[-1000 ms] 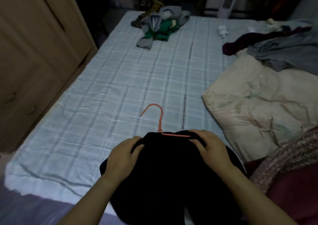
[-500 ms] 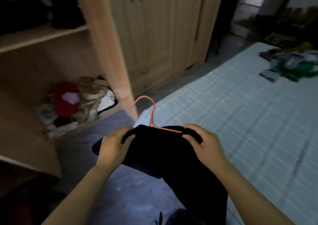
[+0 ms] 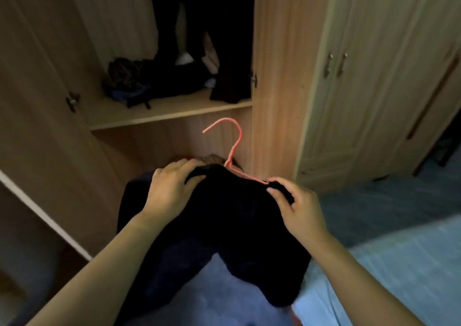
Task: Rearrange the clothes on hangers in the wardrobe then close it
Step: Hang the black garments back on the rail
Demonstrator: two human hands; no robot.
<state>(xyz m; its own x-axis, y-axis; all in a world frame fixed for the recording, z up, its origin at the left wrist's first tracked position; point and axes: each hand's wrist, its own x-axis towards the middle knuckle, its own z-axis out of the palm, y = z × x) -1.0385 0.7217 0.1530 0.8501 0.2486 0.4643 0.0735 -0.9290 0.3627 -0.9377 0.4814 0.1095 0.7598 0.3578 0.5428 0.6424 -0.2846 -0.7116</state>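
While the black garment (image 3: pixel 237 213) hangs draped on the pink hanger (image 3: pixel 234 148) in front of the open wardrobe (image 3: pixel 274 76), low, below the level of its shelf (image 3: pixel 174 112), the head view shows both hands carrying it by the cloth rather than by the wire. The left hand (image 3: pixel 172 188) has its fingers curled over one shoulder of the garment. The right hand (image 3: pixel 299 208) pinches the other shoulder between thumb and fingertips, right where the wire comes out.

That hold is my main worry. The wire is thin and smooth, and the cloth looks heavy and hangs long. If either hand lets go to take the hook, the garment could slide off one arm and drop to the floor (image 3: pixel 361 201). The hook points up and appears just below the shelf edge, beside the wardrobe's side panel. Lifting it carelessly could snag it there, or on the hung clothes (image 3: pixel 224 38), which crowd the upper space and might be knocked down.

Much is unseen. The rail lies above the frame, so free room on it cannot be judged. The hanger's arms are buried under cloth, and whether the garment sits evenly I cannot tell. Its kind is unclear in the dim light. The pile (image 3: pixel 129 76) on the shelf is a dark blur, and the lower compartment is mostly hidden behind the garment.
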